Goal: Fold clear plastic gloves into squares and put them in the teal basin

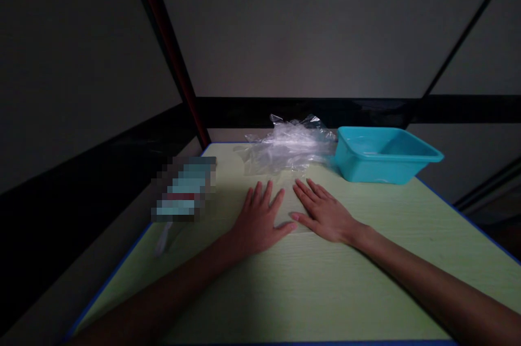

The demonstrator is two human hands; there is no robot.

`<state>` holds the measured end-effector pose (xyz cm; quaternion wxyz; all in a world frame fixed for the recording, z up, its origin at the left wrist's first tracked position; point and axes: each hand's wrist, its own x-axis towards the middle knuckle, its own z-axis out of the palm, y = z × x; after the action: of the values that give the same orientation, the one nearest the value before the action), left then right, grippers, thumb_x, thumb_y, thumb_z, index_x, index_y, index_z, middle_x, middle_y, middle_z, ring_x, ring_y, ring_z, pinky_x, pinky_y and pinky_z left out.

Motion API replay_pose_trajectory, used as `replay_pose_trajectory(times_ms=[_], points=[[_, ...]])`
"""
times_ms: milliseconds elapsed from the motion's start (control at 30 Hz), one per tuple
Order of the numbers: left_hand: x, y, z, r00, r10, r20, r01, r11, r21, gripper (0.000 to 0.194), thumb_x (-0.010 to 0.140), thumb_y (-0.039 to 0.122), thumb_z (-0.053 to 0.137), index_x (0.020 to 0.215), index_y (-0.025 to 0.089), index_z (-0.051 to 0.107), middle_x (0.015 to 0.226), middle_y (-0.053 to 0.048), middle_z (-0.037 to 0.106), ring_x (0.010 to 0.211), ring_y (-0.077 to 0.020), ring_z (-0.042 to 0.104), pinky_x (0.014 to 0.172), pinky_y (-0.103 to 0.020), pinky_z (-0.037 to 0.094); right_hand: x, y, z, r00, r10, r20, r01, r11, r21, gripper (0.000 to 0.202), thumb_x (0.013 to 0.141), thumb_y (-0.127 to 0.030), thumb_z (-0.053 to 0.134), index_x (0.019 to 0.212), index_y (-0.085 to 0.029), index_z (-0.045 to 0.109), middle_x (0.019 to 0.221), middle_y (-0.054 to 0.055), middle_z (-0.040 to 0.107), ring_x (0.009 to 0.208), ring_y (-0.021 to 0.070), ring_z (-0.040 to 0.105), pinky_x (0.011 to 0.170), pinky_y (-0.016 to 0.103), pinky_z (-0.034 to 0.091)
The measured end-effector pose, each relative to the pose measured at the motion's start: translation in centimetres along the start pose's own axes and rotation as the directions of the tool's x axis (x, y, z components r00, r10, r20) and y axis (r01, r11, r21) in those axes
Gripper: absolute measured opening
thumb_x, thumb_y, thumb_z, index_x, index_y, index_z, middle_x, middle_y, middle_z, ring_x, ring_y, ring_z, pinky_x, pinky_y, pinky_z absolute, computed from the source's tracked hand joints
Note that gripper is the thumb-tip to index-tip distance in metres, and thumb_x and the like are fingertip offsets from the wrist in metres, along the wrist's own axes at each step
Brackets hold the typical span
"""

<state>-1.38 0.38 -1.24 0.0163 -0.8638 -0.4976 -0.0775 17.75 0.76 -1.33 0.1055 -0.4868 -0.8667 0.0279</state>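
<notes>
My left hand lies palm down with its fingers spread. To its right, my right hand also rests flat, its thumb held apart from the fingers. The two thumbs point toward each other with a small gap between them. Under and between the hands, faint edges suggest a thin clear plastic sheet or bag, though its outline is hard to make out. Just beyond the fingertips sits a crumpled heap of clear plastic bags.
A turquoise plastic basin stands at the back right, beside the heap. At the left edge lies a blurred-out rectangular object, with a small whitish strip near it. The pale green table has blue edging; dark-banded walls rise behind and left.
</notes>
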Motion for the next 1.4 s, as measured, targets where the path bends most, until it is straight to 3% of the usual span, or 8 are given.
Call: replay_pose_trajectory(times_ms=[267, 400, 567, 700, 1000, 1233, 1300, 1400], points=[[-0.9, -1.1, -1.3, 0.98, 0.2, -0.003, -0.2, 0.977, -0.08, 0.071, 0.081, 0.05, 0.043, 0.135, 0.012, 0.018, 0.144, -0.014, 0.008, 0.131, -0.0249, -0.001, 0.104, -0.047, 0.007, -0.7, 1.2, -1.2, 0.993, -0.089, -0.073, 0.104, 0.968, 0.23, 0.058, 0.089, -0.048, 0.024, 0.136, -0.015, 0.021, 0.143, 0.009, 0.014, 0.131, 0.0195, 0.007, 0.105, 0.043, 0.015], [-1.8, -1.4, -2.3, 0.897, 0.437, 0.057, -0.42, 0.886, -0.195, 0.073, 0.082, 0.052, 0.039, 0.138, 0.014, 0.01, 0.144, -0.01, 0.008, 0.132, -0.0221, 0.004, 0.106, -0.041, 0.007, -1.0, 0.6, -1.6, 0.976, -0.216, -0.003, 0.215, 0.969, 0.124, 0.056, 0.091, -0.041, 0.025, 0.137, -0.011, 0.018, 0.142, 0.012, 0.014, 0.131, 0.0189, 0.008, 0.106, 0.044, 0.012], [-2.1, -0.9, -3.2, 0.816, 0.572, 0.084, -0.53, 0.798, -0.287, 0.073, 0.081, 0.057, 0.037, 0.137, 0.014, 0.017, 0.143, -0.011, 0.013, 0.131, -0.0233, 0.011, 0.106, -0.038, 0.012, -1.3, 0.1, -1.5, 0.964, -0.259, 0.06, 0.258, 0.966, 0.017, 0.055, 0.091, -0.037, 0.025, 0.136, -0.007, 0.018, 0.142, 0.014, 0.014, 0.13, 0.0198, 0.009, 0.106, 0.042, 0.013], [-2.1, -0.8, -3.3, 0.806, 0.576, 0.135, -0.523, 0.8, -0.295, 0.073, 0.082, 0.057, 0.035, 0.136, 0.01, 0.019, 0.142, -0.012, 0.012, 0.131, -0.023, 0.01, 0.107, -0.035, 0.01, -1.5, 0.2, -1.4, 0.964, -0.249, 0.091, 0.252, 0.967, -0.023, 0.055, 0.092, -0.038, 0.023, 0.137, -0.007, 0.016, 0.142, 0.014, 0.013, 0.13, 0.0207, 0.009, 0.106, 0.042, 0.013], [-2.2, -0.8, -3.4, 0.8, 0.587, 0.126, -0.528, 0.788, -0.317, 0.068, 0.081, 0.054, 0.042, 0.136, 0.021, 0.019, 0.143, -0.006, 0.009, 0.131, -0.0228, 0.008, 0.107, -0.038, 0.01, -2.1, 1.0, -1.2, 0.962, -0.266, 0.06, 0.267, 0.964, -0.004, 0.053, 0.092, -0.036, 0.024, 0.138, -0.011, 0.011, 0.142, 0.012, 0.013, 0.13, 0.0198, 0.011, 0.106, 0.043, 0.014], [-2.1, -1.5, -3.3, 0.813, 0.577, 0.084, -0.52, 0.782, -0.344, 0.068, 0.081, 0.049, 0.047, 0.136, 0.018, 0.022, 0.142, -0.008, 0.014, 0.13, -0.0219, 0.016, 0.106, -0.036, 0.015, -2.3, 2.1, -2.5, 0.948, -0.313, 0.065, 0.298, 0.938, 0.175, 0.054, 0.091, -0.032, 0.028, 0.138, -0.013, 0.01, 0.144, 0.009, 0.009, 0.131, 0.0186, 0.009, 0.106, 0.041, 0.016], [-2.0, -2.3, -3.3, 0.836, 0.548, 0.045, -0.503, 0.795, -0.34, 0.066, 0.081, 0.046, 0.047, 0.136, 0.018, 0.022, 0.141, -0.008, 0.02, 0.129, -0.0213, 0.021, 0.105, -0.036, 0.018, -2.4, 2.4, -3.4, 0.947, -0.319, 0.04, 0.3, 0.922, 0.245, 0.05, 0.091, -0.032, 0.031, 0.137, -0.018, 0.018, 0.144, 0.007, 0.016, 0.13, 0.0192, 0.016, 0.104, 0.04, 0.021], [-1.7, -3.8, -3.3, 0.868, 0.497, -0.014, -0.477, 0.823, -0.308, 0.061, 0.081, 0.044, 0.048, 0.133, 0.019, 0.028, 0.139, -0.008, 0.029, 0.127, -0.0219, 0.027, 0.104, -0.037, 0.022, -2.8, 2.7, -5.0, 0.949, -0.317, 0.008, 0.3, 0.908, 0.293, 0.034, 0.089, -0.031, 0.038, 0.119, -0.019, 0.048, 0.125, 0.009, 0.046, 0.115, 0.0196, 0.042, 0.094, 0.037, 0.037]])
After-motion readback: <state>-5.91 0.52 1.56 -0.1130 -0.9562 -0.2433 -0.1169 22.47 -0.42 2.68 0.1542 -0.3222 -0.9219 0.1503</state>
